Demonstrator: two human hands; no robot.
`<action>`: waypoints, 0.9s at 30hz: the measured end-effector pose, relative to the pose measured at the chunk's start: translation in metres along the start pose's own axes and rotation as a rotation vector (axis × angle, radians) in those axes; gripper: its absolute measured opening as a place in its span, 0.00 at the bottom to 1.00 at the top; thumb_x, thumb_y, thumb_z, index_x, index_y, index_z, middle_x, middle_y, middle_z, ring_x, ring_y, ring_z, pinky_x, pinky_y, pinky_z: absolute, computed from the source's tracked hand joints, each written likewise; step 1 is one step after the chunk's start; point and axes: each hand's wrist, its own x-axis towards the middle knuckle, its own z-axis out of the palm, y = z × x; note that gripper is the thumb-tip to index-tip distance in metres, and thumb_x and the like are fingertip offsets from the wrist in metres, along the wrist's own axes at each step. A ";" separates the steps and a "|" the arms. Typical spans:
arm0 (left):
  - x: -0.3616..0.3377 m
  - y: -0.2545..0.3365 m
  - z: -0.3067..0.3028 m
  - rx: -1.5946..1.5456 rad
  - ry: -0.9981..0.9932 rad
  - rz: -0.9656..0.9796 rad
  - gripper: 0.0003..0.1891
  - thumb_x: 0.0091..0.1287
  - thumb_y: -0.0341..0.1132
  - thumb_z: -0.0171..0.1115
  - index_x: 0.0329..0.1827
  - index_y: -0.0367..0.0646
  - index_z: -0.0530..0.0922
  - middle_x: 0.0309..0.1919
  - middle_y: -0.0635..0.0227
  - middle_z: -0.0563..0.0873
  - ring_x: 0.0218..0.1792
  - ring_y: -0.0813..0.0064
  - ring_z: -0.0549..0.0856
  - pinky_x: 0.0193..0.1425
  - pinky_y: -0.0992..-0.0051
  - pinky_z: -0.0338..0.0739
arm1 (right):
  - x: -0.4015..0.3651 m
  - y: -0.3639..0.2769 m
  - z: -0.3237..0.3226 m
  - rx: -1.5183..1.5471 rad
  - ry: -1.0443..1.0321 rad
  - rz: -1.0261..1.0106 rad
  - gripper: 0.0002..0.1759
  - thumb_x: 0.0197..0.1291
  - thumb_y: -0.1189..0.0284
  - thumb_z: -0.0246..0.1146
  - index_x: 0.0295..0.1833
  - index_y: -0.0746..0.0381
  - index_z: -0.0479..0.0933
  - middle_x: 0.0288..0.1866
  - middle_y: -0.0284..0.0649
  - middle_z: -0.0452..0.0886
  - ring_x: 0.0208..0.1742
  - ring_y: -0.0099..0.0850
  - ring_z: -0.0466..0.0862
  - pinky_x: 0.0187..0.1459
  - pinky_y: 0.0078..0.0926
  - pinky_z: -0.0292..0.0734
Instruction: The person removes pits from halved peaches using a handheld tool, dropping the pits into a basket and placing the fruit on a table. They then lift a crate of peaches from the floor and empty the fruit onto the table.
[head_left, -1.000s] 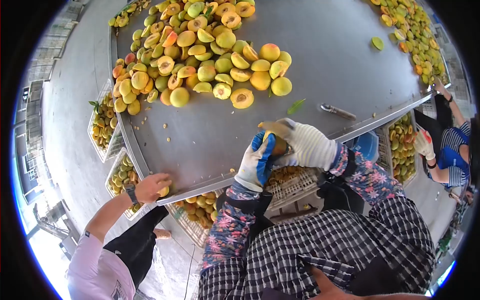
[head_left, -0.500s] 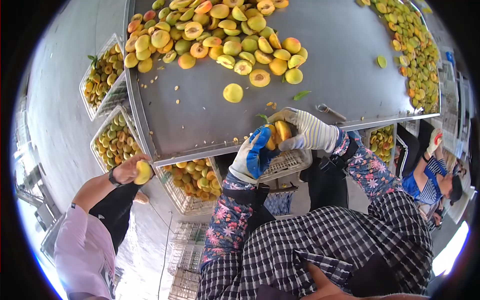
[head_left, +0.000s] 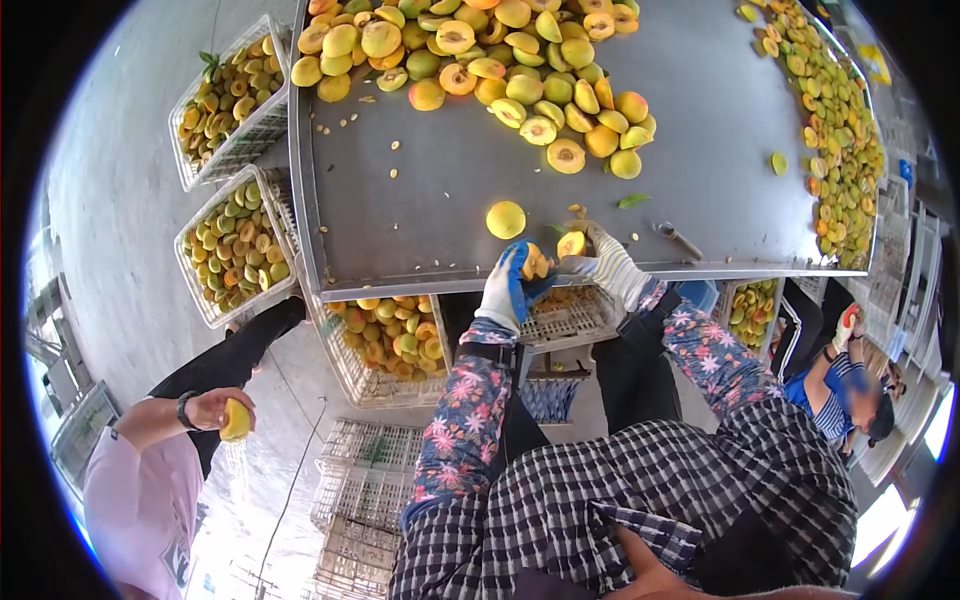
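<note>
My left hand [head_left: 512,288], in a white glove with blue coating, is closed around a cut peach half [head_left: 537,262] at the front edge of the metal table [head_left: 400,225]. In a striped glove, my right hand [head_left: 615,265] grips another peach half [head_left: 571,244], its yellow side up, just over the table edge. The two pieces are apart. A whole-looking yellow peach [head_left: 506,220] lies just beyond my left hand. Right of my right hand rests a short metal tool [head_left: 680,242], near a green leaf [head_left: 634,201].
Halved peaches are heaped at the back [head_left: 480,70] and along the right side [head_left: 835,150]. Crates of peaches [head_left: 235,245] stand left and below the table. At left, another person's hand [head_left: 208,408] holds a dripping peach; a further person [head_left: 845,385] works at far right.
The peach pieces between my hands have separated, the right one moving up to the table edge. The person at left has moved away from the table with a peach, now dripping liquid.
</note>
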 end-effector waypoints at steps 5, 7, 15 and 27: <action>0.023 0.003 -0.017 1.021 0.221 0.344 0.20 0.70 0.44 0.62 0.60 0.43 0.75 0.46 0.62 0.84 0.46 0.63 0.85 0.49 0.65 0.82 | 0.020 0.036 -0.004 -0.604 0.039 -0.194 0.37 0.52 0.71 0.73 0.67 0.59 0.66 0.58 0.50 0.76 0.60 0.43 0.77 0.62 0.35 0.73; 0.016 0.016 -0.021 1.548 0.244 0.662 0.23 0.68 0.46 0.63 0.61 0.44 0.75 0.47 0.58 0.84 0.49 0.58 0.85 0.51 0.63 0.81 | 0.020 0.036 -0.003 -0.789 0.015 -0.154 0.38 0.52 0.71 0.72 0.70 0.59 0.64 0.64 0.55 0.72 0.64 0.51 0.74 0.65 0.38 0.70; 0.062 0.076 0.017 1.724 0.274 0.732 0.36 0.58 0.43 0.72 0.71 0.50 0.70 0.67 0.48 0.72 0.66 0.46 0.72 0.70 0.59 0.70 | 0.003 0.033 0.000 -0.640 0.155 -0.129 0.36 0.54 0.72 0.70 0.69 0.61 0.66 0.62 0.54 0.75 0.62 0.46 0.77 0.64 0.35 0.70; 0.051 0.048 0.019 0.327 -0.108 0.014 0.22 0.65 0.33 0.71 0.59 0.49 0.71 0.51 0.69 0.79 0.50 0.69 0.83 0.51 0.64 0.86 | 0.004 -0.025 0.033 -0.761 0.195 -0.346 0.46 0.48 0.69 0.75 0.72 0.58 0.60 0.66 0.53 0.70 0.63 0.48 0.75 0.65 0.36 0.72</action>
